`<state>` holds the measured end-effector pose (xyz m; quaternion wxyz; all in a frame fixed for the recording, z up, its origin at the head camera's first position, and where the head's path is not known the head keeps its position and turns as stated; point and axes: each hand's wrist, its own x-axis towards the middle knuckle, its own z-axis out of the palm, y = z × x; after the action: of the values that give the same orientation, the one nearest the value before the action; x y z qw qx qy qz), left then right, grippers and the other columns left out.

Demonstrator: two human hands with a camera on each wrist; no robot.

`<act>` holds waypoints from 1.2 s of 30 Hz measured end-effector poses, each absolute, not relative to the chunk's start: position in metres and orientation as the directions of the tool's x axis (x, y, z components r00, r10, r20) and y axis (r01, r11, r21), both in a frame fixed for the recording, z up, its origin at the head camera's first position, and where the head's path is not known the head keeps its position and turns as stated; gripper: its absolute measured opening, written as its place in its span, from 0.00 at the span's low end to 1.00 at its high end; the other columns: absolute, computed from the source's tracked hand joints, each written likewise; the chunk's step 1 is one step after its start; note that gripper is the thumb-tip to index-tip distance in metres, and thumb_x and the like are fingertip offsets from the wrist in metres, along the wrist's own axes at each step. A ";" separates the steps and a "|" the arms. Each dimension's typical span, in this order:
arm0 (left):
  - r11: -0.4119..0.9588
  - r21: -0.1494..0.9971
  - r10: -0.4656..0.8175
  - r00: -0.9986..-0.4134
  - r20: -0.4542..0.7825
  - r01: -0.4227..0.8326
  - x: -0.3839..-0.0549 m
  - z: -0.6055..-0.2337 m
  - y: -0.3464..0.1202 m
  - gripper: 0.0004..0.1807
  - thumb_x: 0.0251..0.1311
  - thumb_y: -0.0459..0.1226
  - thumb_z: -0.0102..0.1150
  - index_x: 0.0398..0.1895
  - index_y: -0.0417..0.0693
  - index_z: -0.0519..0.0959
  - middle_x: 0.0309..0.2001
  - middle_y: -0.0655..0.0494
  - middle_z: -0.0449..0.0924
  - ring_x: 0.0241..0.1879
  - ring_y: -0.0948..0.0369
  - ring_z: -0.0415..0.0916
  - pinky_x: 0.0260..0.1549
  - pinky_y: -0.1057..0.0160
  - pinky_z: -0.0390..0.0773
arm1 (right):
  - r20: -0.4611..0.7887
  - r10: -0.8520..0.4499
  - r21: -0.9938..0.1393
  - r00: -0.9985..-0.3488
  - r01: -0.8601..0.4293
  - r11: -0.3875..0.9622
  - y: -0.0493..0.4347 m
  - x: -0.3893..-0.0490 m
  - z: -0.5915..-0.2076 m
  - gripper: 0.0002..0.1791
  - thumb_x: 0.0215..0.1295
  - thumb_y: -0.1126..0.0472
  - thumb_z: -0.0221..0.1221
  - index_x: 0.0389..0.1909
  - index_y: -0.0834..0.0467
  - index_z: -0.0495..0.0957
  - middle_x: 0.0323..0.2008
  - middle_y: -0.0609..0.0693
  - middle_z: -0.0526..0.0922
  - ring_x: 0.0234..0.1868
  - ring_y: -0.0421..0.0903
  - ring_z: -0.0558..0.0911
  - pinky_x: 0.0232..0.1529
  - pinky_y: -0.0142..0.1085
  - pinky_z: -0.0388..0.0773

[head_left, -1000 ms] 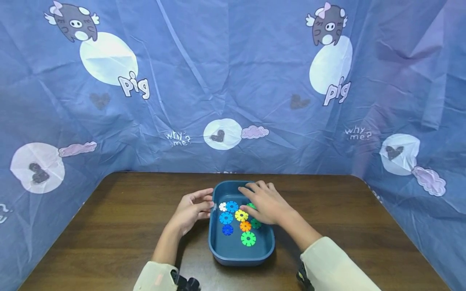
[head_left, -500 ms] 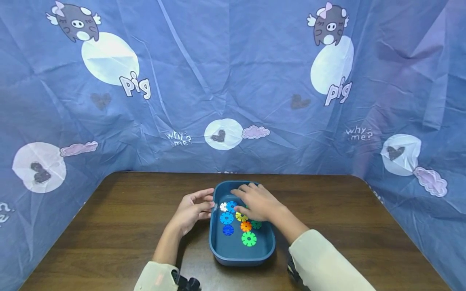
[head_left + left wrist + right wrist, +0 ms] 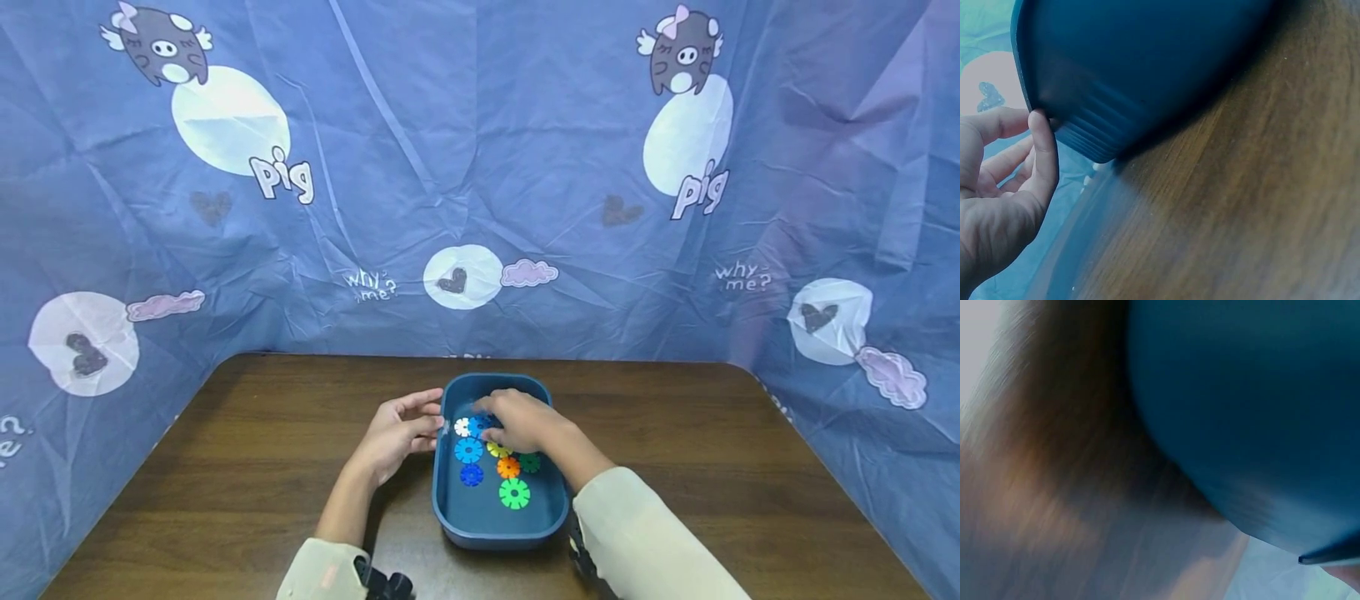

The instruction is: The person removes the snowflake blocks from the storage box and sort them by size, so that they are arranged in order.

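A dark blue plastic bin [image 3: 480,521] stands on the table with several notched snowflake discs lying flat inside. My left hand [image 3: 397,437] pinches its left rim; the left wrist view shows thumb and forefinger meeting at the bin's edge [image 3: 1032,100]. My right hand [image 3: 525,421] reaches in over the far half, fingers pointing down close to a blue disc [image 3: 476,428] beside a white disc [image 3: 461,427]. It partly covers a yellow disc [image 3: 497,450]. Nearer lie a light blue disc [image 3: 468,451], a dark blue disc [image 3: 472,475], an orange disc [image 3: 508,467] and a bright green disc [image 3: 514,493].
The brown wooden table [image 3: 285,467] extends on both sides of the bin. A blue cloth [image 3: 480,167] printed with pigs and hearts hangs behind and along the sides. In the right wrist view the bin's outer wall [image 3: 1254,412] fills much of the picture, blurred.
My right hand has moved left and deeper into the bin, from over its right rim to the blue disc, and its fingers now point down. The left hand has stayed at the rim.
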<state>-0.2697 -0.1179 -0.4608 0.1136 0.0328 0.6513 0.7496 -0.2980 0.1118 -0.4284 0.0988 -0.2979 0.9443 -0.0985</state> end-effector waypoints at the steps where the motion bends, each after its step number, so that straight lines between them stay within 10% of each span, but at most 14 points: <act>1: -0.125 0.984 0.213 -0.972 -0.098 -0.127 -0.270 -0.461 -0.118 0.28 0.64 0.26 0.61 0.69 0.38 0.73 0.55 0.34 0.74 0.34 0.58 0.81 0.34 0.64 0.86 | -0.132 -0.574 -0.274 -0.808 -0.526 0.805 0.111 -0.299 -0.429 0.27 0.73 0.51 0.62 0.69 0.52 0.75 0.64 0.51 0.79 0.66 0.50 0.75 0.69 0.52 0.71; 36: -0.096 0.988 0.206 -0.974 -0.098 -0.119 -0.271 -0.460 -0.117 0.27 0.64 0.25 0.60 0.68 0.37 0.73 0.55 0.33 0.74 0.33 0.58 0.81 0.34 0.63 0.86 | -0.137 -0.427 -0.641 -0.894 -0.248 0.726 0.104 -0.312 -0.442 0.12 0.66 0.66 0.67 0.50 0.57 0.86 0.42 0.48 0.83 0.45 0.47 0.79 0.54 0.44 0.81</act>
<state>-0.2713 -0.1174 -0.4604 0.1101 0.0327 0.6631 0.7397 -0.3120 0.1043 -0.4417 0.1389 -0.1837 0.9186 -0.3211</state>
